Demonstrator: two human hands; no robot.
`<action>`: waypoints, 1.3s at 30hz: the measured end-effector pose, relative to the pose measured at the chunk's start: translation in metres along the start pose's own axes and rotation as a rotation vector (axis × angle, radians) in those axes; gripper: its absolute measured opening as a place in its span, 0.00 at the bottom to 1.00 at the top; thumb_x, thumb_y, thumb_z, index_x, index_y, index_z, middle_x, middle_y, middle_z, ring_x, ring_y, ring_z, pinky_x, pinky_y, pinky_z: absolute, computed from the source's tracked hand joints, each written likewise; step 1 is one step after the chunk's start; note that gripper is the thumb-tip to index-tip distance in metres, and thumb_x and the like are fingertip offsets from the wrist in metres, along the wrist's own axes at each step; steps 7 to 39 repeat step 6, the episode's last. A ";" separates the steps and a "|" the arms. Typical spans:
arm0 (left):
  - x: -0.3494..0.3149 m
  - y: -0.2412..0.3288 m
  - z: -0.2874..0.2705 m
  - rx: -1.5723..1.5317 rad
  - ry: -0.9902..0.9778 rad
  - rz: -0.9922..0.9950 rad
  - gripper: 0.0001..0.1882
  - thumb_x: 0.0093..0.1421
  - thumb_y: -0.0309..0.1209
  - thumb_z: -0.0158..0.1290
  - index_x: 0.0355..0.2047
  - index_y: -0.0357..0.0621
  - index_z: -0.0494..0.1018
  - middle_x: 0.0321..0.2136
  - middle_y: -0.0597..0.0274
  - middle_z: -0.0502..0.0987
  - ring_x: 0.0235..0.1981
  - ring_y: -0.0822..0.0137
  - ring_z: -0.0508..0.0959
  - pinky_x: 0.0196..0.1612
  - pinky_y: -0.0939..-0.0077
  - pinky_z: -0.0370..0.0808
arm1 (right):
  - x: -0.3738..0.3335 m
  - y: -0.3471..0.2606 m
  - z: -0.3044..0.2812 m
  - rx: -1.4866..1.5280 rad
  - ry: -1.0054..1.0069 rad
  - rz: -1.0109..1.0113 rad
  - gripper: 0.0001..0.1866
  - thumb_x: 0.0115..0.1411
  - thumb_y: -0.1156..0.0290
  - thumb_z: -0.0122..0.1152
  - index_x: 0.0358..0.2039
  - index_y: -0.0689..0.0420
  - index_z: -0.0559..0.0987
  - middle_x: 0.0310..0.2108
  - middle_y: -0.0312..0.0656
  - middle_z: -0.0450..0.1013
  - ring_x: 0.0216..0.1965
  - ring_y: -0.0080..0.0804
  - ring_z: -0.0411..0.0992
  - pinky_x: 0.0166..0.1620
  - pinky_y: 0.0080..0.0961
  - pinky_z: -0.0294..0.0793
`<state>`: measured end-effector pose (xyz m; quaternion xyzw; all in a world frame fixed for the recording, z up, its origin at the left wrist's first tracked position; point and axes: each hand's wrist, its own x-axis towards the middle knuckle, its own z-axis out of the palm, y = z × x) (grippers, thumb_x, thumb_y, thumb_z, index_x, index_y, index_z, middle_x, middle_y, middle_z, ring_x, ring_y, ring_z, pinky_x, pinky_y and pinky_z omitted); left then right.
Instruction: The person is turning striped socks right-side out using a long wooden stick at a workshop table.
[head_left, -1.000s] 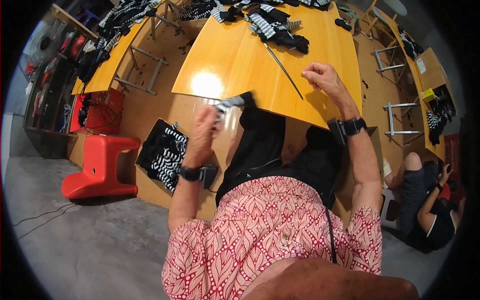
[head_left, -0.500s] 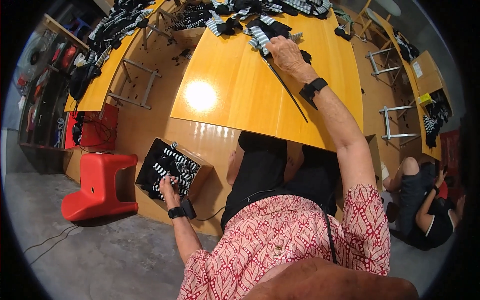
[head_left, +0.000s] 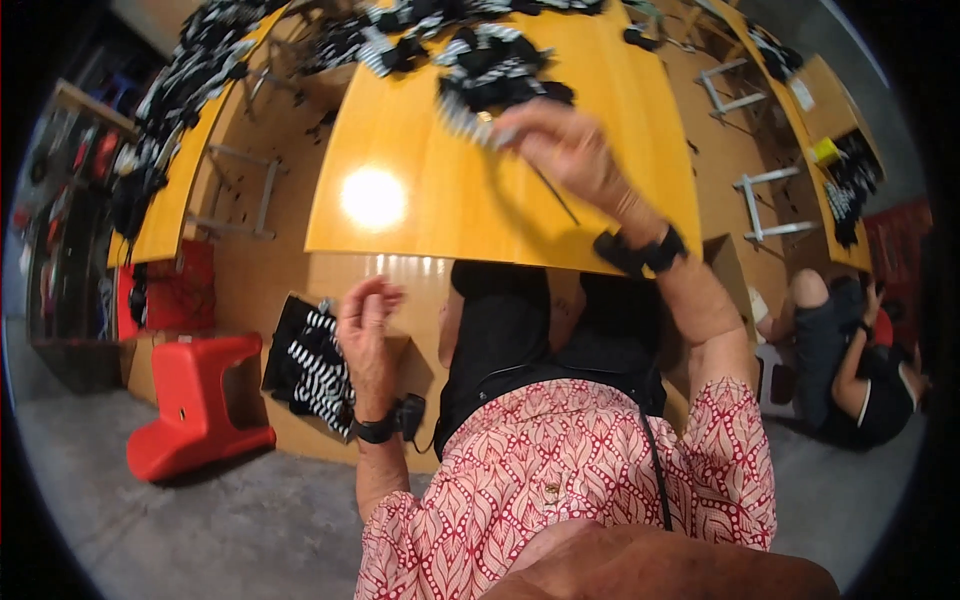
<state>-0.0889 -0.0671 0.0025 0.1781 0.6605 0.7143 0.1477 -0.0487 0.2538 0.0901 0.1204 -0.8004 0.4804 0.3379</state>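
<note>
Over the yellow table [head_left: 400, 130], my right hand [head_left: 565, 150] is closed on one end of a grey-and-white striped knit piece [head_left: 460, 115]. The piece stretches toward a black and striped knit pile [head_left: 495, 65]; motion blurs its outline, and I cannot tell whether it is a sock. Below the right hand lies a thin dark rod [head_left: 560, 195], partly hidden. My left hand [head_left: 368, 315] is raised by the table's near edge, fingers loosely bent and apart, with nothing seen in them. Beside and below it stands a cardboard box [head_left: 275, 345] of black-and-white striped knits [head_left: 320, 370].
A red plastic stool [head_left: 185, 410] stands left of the box. Side tables with metal legs flank me; the left one [head_left: 205, 140] bears heaped knits. At the right, another person [head_left: 850, 360] sits low near an open carton [head_left: 835, 100]. More knits lie along the far table edge.
My left hand has risen out of the box toward the table edge. My right hand has drawn nearer to me, pulling the striped piece out from the pile. The view has shifted slightly.
</note>
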 end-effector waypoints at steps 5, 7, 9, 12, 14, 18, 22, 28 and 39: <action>0.020 -0.020 0.081 -0.853 -0.373 -0.474 0.28 0.67 0.46 0.45 0.60 0.39 0.60 0.48 0.54 0.73 0.50 0.63 0.74 0.53 0.70 0.71 | -0.091 -0.073 0.021 -0.380 -0.432 -0.150 0.17 0.46 0.79 0.60 0.40 0.54 0.79 0.30 0.43 0.75 0.35 0.43 0.74 0.53 0.44 0.66; 0.035 -0.029 0.091 -0.970 -0.482 -0.464 0.30 0.67 0.45 0.45 0.61 0.38 0.57 0.53 0.52 0.70 0.55 0.62 0.70 0.57 0.70 0.68 | -0.100 -0.084 0.015 -0.467 -0.474 -0.193 0.18 0.47 0.78 0.60 0.41 0.52 0.79 0.30 0.43 0.75 0.37 0.44 0.74 0.62 0.53 0.58; 0.035 -0.029 0.091 -0.970 -0.482 -0.464 0.30 0.67 0.45 0.45 0.61 0.38 0.57 0.53 0.52 0.70 0.55 0.62 0.70 0.57 0.70 0.68 | -0.100 -0.084 0.015 -0.467 -0.474 -0.193 0.18 0.47 0.78 0.60 0.41 0.52 0.79 0.30 0.43 0.75 0.37 0.44 0.74 0.62 0.53 0.58; 0.035 -0.029 0.091 -0.970 -0.482 -0.464 0.30 0.67 0.45 0.45 0.61 0.38 0.57 0.53 0.52 0.70 0.55 0.62 0.70 0.57 0.70 0.68 | -0.100 -0.084 0.015 -0.467 -0.474 -0.193 0.18 0.47 0.78 0.60 0.41 0.52 0.79 0.30 0.43 0.75 0.37 0.44 0.74 0.62 0.53 0.58; 0.035 -0.029 0.091 -0.970 -0.482 -0.464 0.30 0.67 0.45 0.45 0.61 0.38 0.57 0.53 0.52 0.70 0.55 0.62 0.70 0.57 0.70 0.68 | -0.100 -0.084 0.015 -0.467 -0.474 -0.193 0.18 0.47 0.78 0.60 0.41 0.52 0.79 0.30 0.43 0.75 0.37 0.44 0.74 0.62 0.53 0.58; 0.035 -0.029 0.091 -0.970 -0.482 -0.464 0.30 0.67 0.45 0.45 0.61 0.38 0.57 0.53 0.52 0.70 0.55 0.62 0.70 0.57 0.70 0.68 | -0.100 -0.084 0.015 -0.467 -0.474 -0.193 0.18 0.47 0.78 0.60 0.41 0.52 0.79 0.30 0.43 0.75 0.37 0.44 0.74 0.62 0.53 0.58; 0.035 -0.029 0.091 -0.970 -0.482 -0.464 0.30 0.67 0.45 0.45 0.61 0.38 0.57 0.53 0.52 0.70 0.55 0.62 0.70 0.57 0.70 0.68 | -0.100 -0.084 0.015 -0.467 -0.474 -0.193 0.18 0.47 0.78 0.60 0.41 0.52 0.79 0.30 0.43 0.75 0.37 0.44 0.74 0.62 0.53 0.58; 0.035 -0.029 0.091 -0.970 -0.482 -0.464 0.30 0.67 0.45 0.45 0.61 0.38 0.57 0.53 0.52 0.70 0.55 0.62 0.70 0.57 0.70 0.68 | -0.100 -0.084 0.015 -0.467 -0.474 -0.193 0.18 0.47 0.78 0.60 0.41 0.52 0.79 0.30 0.43 0.75 0.37 0.44 0.74 0.62 0.53 0.58; 0.035 -0.029 0.091 -0.970 -0.482 -0.464 0.30 0.67 0.45 0.45 0.61 0.38 0.57 0.53 0.52 0.70 0.55 0.62 0.70 0.57 0.70 0.68 | -0.100 -0.084 0.015 -0.467 -0.474 -0.193 0.18 0.47 0.78 0.60 0.41 0.52 0.79 0.30 0.43 0.75 0.37 0.44 0.74 0.62 0.53 0.58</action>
